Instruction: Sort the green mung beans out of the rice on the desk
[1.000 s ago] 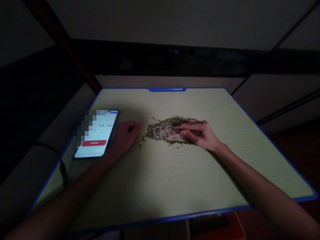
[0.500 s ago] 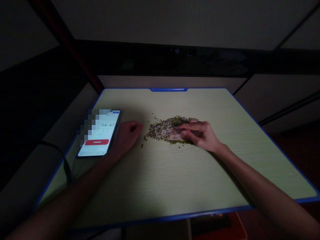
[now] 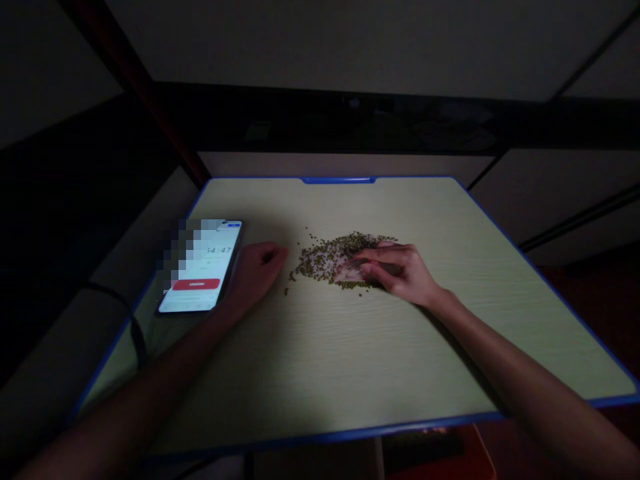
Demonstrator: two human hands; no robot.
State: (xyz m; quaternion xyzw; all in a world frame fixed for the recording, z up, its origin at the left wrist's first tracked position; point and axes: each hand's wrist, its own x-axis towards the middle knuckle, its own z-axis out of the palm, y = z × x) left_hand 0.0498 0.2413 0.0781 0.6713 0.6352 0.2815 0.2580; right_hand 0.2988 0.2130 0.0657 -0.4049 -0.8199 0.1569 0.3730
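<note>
A heap of small green beans mixed with pale grains (image 3: 330,257) lies in the middle of a light wooden tabletop (image 3: 325,353) with a blue rim. My right hand (image 3: 400,270) rests on the heap's right side, fingers curled and pinched on a small reddish-pink piece that I cannot make out. My left hand (image 3: 253,273) lies loosely curled on the table just left of the heap, holding nothing that shows. It sits between the heap and a lit phone (image 3: 203,265).
The phone shows a timer screen with a red button and lies near the table's left edge. A dark cable (image 3: 133,333) runs off the left side. A few stray beans (image 3: 289,285) lie left of the heap. The surroundings are dim.
The view has shifted slightly. The timer on the phone has counted up by a second. Both hands have stayed almost still.
</note>
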